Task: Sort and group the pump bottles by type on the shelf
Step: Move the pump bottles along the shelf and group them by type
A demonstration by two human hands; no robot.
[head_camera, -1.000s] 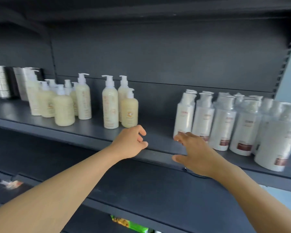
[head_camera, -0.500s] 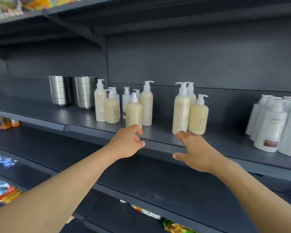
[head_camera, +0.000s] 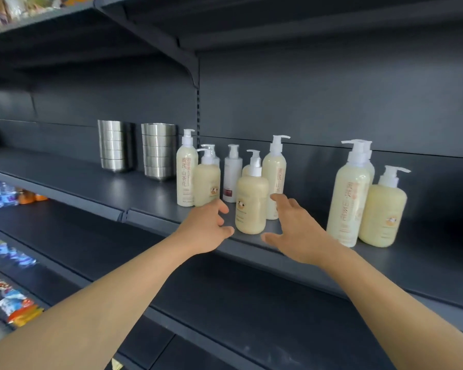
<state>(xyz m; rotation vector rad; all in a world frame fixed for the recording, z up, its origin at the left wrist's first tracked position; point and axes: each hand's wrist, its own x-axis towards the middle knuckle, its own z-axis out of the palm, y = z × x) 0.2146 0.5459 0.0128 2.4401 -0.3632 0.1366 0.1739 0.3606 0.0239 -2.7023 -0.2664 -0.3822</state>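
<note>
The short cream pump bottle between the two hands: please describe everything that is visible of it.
The short cream pump bottle stands upright near the front edge of the dark shelf. Its rounded body looks like translucent plastic filled with pale yellow liquid. It has a white pump head and a small round emblem on the front. The left hand and right hand flank it without touching.

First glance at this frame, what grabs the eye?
Two bare forearms reach in from below, the left hand and right hand open on either side of a squat cream pump bottle at the front of the dark grey metal shelf. Around it stands a mixed cluster of tall and squat cream bottles, with one white pump bottle behind. Two stacks of shiny steel bowls sit further left.
</note>
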